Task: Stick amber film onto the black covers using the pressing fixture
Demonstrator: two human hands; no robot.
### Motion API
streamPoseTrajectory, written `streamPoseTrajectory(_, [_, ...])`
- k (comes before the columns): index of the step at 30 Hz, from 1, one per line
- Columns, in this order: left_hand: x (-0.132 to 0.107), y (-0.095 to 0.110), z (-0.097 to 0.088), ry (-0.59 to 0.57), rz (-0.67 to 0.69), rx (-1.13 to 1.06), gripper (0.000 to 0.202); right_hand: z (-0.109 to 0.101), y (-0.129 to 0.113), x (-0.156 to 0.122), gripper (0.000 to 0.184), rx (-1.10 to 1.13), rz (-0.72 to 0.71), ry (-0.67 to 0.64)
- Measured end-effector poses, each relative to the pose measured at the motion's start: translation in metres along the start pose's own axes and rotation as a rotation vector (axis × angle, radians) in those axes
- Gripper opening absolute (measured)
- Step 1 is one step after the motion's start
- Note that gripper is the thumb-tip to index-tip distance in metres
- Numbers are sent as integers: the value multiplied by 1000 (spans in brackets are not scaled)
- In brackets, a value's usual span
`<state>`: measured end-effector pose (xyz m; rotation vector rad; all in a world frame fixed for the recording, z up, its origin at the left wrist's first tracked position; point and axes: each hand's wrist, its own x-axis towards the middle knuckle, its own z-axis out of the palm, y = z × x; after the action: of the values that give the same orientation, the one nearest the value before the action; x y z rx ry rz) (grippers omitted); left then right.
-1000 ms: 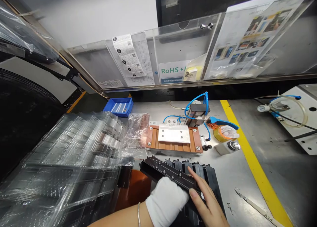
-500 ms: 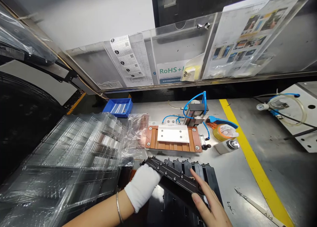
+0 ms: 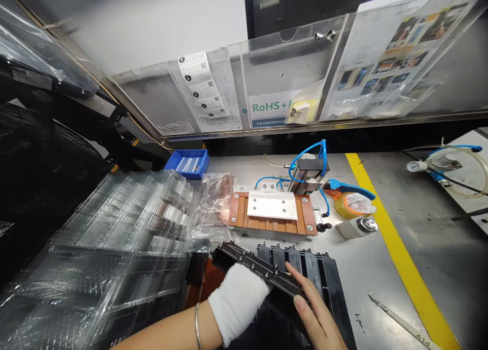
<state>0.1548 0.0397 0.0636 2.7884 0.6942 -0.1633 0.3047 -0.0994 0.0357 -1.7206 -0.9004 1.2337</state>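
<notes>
While a long black part [image 3: 259, 271] is held tilted above a row of like parts [image 3: 308, 268] at the near edge of the bench [image 3: 381, 268], it is gripped from both sides: the gloved left hand [image 3: 238, 307] is closed around its near edge, and the bare right hand [image 3: 318, 317] is laid flat along its right end, fingers extended and pressing rather than curled. The part is thus kept off the bench, its far end raised toward the copper fixture [image 3: 272, 215]. A slip could be judged likely at the right end, where only flat fingers bear on it; the part could then be dropped onto the row below and both scratched. The stack of clear trays [image 3: 114, 238] just to the left could be knocked if the raised end is swung that way. A blade [image 3: 396, 319] is left lying near the right hand, so a cut could be risked.
</notes>
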Motion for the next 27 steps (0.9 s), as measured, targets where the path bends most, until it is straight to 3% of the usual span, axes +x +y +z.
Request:
streamPoseTrajectory(4, [6,13,8,-5,31,-91,29,2,2,3,53,21,-51,74])
streamPoseTrajectory(11, [3,23,-11,-20,137,-232,41,-3,12,5,57,12,-20,-61])
streamPoseTrajectory(17, [-4,19,-14,112,286,-319,37,3,11,2,58,18,-45,13])
streamPoseTrajectory(23, [8,25,-5,17,8,-332,37,1,17,6,61,-51,-28,-15])
streamPoseTrajectory(27, [9,36,12,-39,-30,-330,37,-6,29,8,63,-116,-45,-75])
